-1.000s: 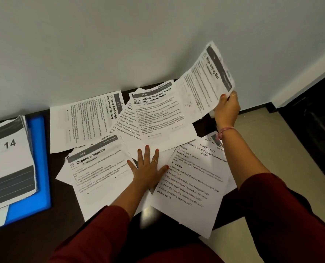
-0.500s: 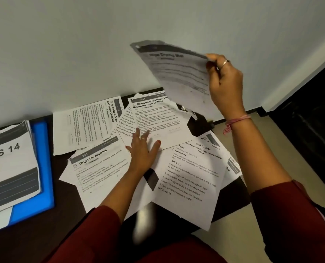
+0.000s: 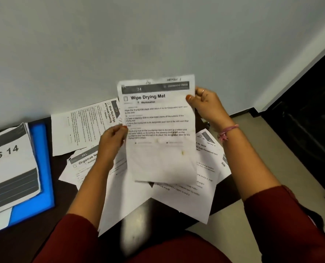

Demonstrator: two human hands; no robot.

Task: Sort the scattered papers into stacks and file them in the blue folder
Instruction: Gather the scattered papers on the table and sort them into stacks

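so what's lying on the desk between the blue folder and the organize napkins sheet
In the head view, only bare dark desk separates the blue folder from the Organize Napkins sheet; the Shoe Rack sheet lies farther back.

White printed sheet headed "Wipe Drying Mat" (image 3: 157,130) held upright above the desk, faintly stained; other white printed sheets (image 3: 85,128) scattered flat, overlapping, beneath it; flat blue plastic folder (image 3: 42,158) at left, under a paper stack (image 3: 9,168).
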